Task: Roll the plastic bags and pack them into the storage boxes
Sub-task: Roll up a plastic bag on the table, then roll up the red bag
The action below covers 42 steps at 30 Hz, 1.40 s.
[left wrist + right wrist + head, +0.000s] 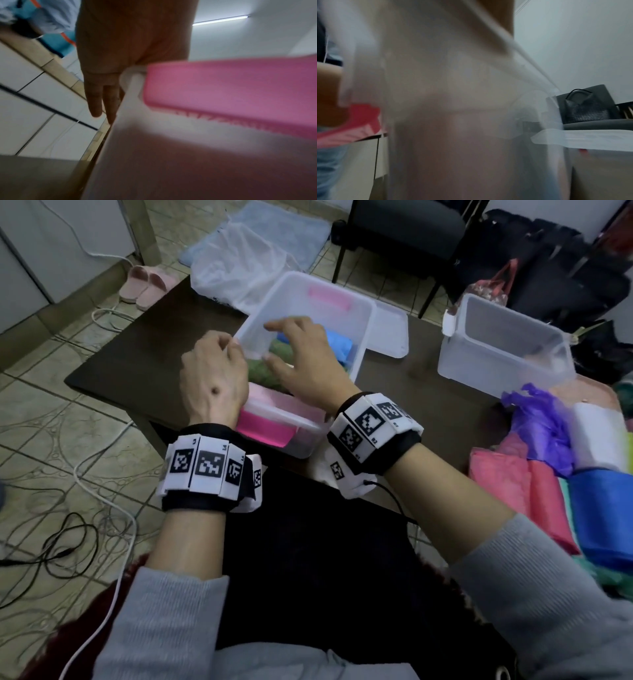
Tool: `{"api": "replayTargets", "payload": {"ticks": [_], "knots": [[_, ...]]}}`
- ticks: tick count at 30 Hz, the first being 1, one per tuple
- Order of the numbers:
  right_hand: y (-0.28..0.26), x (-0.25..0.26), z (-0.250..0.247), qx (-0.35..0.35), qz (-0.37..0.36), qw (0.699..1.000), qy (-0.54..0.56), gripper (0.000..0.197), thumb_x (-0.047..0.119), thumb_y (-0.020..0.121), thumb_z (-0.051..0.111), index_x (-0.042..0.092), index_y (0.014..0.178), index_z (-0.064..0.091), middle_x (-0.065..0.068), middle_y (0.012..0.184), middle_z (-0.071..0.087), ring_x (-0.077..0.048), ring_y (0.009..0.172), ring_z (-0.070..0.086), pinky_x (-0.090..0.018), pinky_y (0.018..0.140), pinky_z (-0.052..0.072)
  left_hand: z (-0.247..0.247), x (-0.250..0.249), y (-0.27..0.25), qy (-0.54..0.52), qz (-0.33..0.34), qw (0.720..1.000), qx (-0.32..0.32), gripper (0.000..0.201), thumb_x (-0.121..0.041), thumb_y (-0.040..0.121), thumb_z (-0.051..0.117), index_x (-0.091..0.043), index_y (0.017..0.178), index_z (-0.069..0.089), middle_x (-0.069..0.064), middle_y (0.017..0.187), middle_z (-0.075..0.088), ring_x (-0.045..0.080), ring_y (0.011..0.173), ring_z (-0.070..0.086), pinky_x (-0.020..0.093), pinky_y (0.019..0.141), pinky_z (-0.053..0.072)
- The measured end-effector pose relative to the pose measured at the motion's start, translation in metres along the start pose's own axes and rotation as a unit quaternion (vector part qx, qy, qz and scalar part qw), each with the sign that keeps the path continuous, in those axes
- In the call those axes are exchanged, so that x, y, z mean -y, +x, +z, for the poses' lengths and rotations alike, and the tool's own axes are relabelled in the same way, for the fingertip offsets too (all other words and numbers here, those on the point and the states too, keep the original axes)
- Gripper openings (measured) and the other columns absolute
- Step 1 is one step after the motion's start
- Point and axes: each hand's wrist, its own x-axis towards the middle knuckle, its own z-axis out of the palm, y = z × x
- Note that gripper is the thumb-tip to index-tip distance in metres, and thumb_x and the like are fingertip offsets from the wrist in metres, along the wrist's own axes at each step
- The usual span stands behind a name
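Packing looks well under way: rolled bags (291,354) in green and blue lie inside the near storage box (359,313), directly under the spread fingers (274,327) of the right hand (301,361), which reaches over the box's open top. The green roll sits beneath the palm, the blue one just beyond the fingertips toward the box's far right wall; their long axes seem to run across the box, though the hand hides much of them. Those fingers are splayed and relaxed, gripping nothing that I can see; whether they touch the rolls cannot be told.

The left hand (214,371) is at the box's left rim, just beside the right hand; its fingers curl over the wall edge, apparently steadying it. In the left wrist view, two fingers (96,97) lie straight down the outside wall, next to the pink clasp (231,88).

My judgement: the right hand is the nearer one to the rolls and would press or shift them, pushing away from the fingertips toward the far end.

Outward from the hands, a second, seemingly empty box (507,347) stands well to the right, and unrolled bags (548,467) in purple, pink and blue are heaped beyond the right wrist on the table (144,354).
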Motion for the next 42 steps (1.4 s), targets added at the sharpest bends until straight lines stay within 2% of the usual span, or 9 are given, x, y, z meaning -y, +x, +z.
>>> {"api": "replayTargets", "payload": {"ticks": [3,6,10,12,16,21,29,34,42], "knots": [[-0.012,-0.010,-0.010,-0.182,-0.008,0.982,0.048,0.033,0.017,0.085,0.051,0.012,0.116,0.060,-0.007,0.118,0.055,-0.024,0.112,0.045,-0.025,0.093,0.030,0.006,-0.009,-0.009,0.016,0.113,0.992,-0.058,0.035,-0.016,0.093,0.041,-0.010,0.124,0.056,0.011,0.124,0.059,0.029,0.115,0.053,0.035,0.095,0.038],[-0.033,-0.033,-0.025,-0.264,0.023,0.964,0.012,0.031,0.020,0.084,0.048,0.010,0.110,0.064,-0.009,0.111,0.058,-0.026,0.104,0.050,-0.025,0.086,0.031,0.027,-0.037,-0.041,-0.075,0.286,0.951,-0.087,0.031,-0.007,0.087,0.042,-0.005,0.109,0.064,0.010,0.110,0.066,0.028,0.103,0.060,0.030,0.091,0.040],[-0.074,-0.078,-0.055,-0.264,0.107,0.957,-0.052,0.031,0.018,0.090,0.046,0.012,0.118,0.059,-0.010,0.117,0.054,-0.026,0.108,0.046,-0.036,0.088,0.039,0.081,-0.069,-0.104,-0.166,0.436,0.882,0.057,0.033,-0.005,0.083,0.045,-0.003,0.108,0.066,0.011,0.114,0.066,0.025,0.107,0.061,0.033,0.097,0.045],[-0.099,-0.099,-0.072,-0.221,0.213,0.944,-0.123,0.036,0.016,0.092,0.046,0.014,0.127,0.052,-0.011,0.126,0.047,-0.028,0.118,0.040,-0.042,0.094,0.038,0.108,-0.071,-0.124,-0.179,0.426,0.876,0.139,0.038,-0.009,0.087,0.042,-0.004,0.120,0.060,0.012,0.126,0.059,0.024,0.118,0.055,0.034,0.103,0.041],[-0.146,-0.129,-0.100,-0.186,0.435,0.854,-0.215,0.043,0.011,0.087,0.046,0.010,0.130,0.044,-0.020,0.136,0.036,-0.037,0.128,0.031,-0.045,0.101,0.032,0.148,-0.062,-0.136,-0.067,0.368,0.894,0.247,0.049,-0.017,0.096,0.044,-0.008,0.143,0.034,0.012,0.148,0.037,0.024,0.138,0.032,0.037,0.115,0.024],[-0.192,-0.165,-0.129,-0.039,0.604,0.772,-0.195,0.062,0.027,0.085,0.056,0.012,0.138,0.029,-0.023,0.141,0.032,-0.038,0.131,0.031,-0.050,0.103,0.031,0.177,-0.041,-0.130,0.095,0.306,0.895,0.311,0.054,-0.032,0.100,0.035,-0.013,0.148,0.021,0.009,0.158,0.012,0.023,0.146,0.006,0.037,0.117,0.002],[-0.202,-0.203,-0.138,0.011,0.619,0.769,-0.159,0.093,0.035,0.078,0.071,-0.003,0.144,0.018,-0.022,0.141,0.040,-0.035,0.128,0.043,-0.041,0.104,0.039,0.184,-0.031,-0.130,0.144,0.320,0.893,0.284,0.054,-0.038,0.100,0.029,-0.014,0.148,0.024,0.004,0.158,0.015,0.019,0.146,0.005,0.035,0.118,0.000],[-0.202,-0.203,-0.143,0.012,0.593,0.787,-0.169,0.048,0.029,0.092,0.054,-0.003,0.128,0.048,-0.021,0.132,0.050,-0.036,0.120,0.049,-0.037,0.096,0.041,0.184,-0.030,-0.131,0.152,0.320,0.891,0.282,0.054,-0.039,0.100,0.028,-0.015,0.148,0.023,0.004,0.158,0.014,0.018,0.146,0.004,0.035,0.118,0.000],[-0.197,-0.200,-0.140,0.054,0.582,0.790,-0.186,0.041,0.024,0.093,0.047,0.005,0.130,0.050,-0.017,0.132,0.052,-0.032,0.121,0.050,-0.038,0.096,0.040,0.183,-0.031,-0.132,0.155,0.321,0.891,0.281,0.054,-0.038,0.100,0.028,-0.015,0.148,0.023,0.003,0.158,0.014,0.018,0.146,0.004,0.034,0.118,0.000]]}}
